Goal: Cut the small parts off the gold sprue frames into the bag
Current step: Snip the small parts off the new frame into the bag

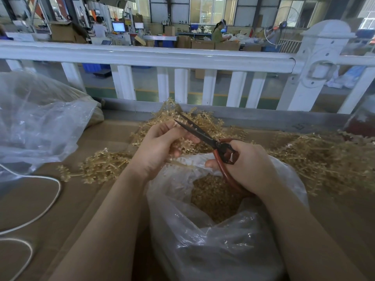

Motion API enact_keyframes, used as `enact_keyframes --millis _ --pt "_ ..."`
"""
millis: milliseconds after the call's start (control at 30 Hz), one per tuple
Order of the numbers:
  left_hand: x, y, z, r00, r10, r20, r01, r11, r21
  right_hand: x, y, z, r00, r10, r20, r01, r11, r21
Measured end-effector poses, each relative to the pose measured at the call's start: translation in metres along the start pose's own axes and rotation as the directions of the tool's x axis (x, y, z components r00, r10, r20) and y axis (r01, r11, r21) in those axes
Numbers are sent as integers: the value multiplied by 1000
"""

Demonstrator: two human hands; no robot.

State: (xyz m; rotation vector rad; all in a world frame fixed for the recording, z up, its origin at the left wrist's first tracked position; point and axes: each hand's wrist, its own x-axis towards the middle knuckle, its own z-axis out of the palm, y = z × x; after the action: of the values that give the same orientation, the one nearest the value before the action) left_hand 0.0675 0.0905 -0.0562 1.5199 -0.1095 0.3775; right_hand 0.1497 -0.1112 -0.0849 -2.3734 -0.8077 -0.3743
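**Scissors at the sprue, over the open bag**

The left hand [160, 147] curls its fingers round a gold sprue frame [182, 146], holding it above the mouth of a clear plastic bag [213, 240]. The right hand [249, 165] grips the red-brown looped handles of a pair of scissors [205, 138], fingers wrapped round them. The dark blades stand slightly parted, and their tips reach the top of the held frame just beside the left fingertips.

The bag sits between the forearms, its mouth open, with a heap of cut gold parts [213, 195] lying inside. Uncut gold frames lie in piles on the brown cardboard surface [85, 199]: one pile to the left [101, 167], one behind the hands [203, 120], and a larger one to the right [316, 159].

A second, bigger clear bag [40, 118] slumps at the far left, and a white cord [46, 207] loops across the cardboard near it. A white railing [162, 57] runs behind the work surface, with a factory floor beyond it.

No brand, label or writing can be read on the scissors, the bags or the cardboard.
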Motion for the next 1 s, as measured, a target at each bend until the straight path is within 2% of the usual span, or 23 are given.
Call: enact_keyframes --millis 233,767,1000 --pt "-3 1 0 995 51 -86 -40 991 127 0 0 -1 1000 -5 9 5 1000 -8" --pt "-4 2 3 998 44 -42 -36 984 175 -3 -11 -6 998 2 69 -9 995 104" --pt "-2 -2 3 999 30 -19 -25 974 226 -1 -5 -3 999 2 41 -4 999 53"
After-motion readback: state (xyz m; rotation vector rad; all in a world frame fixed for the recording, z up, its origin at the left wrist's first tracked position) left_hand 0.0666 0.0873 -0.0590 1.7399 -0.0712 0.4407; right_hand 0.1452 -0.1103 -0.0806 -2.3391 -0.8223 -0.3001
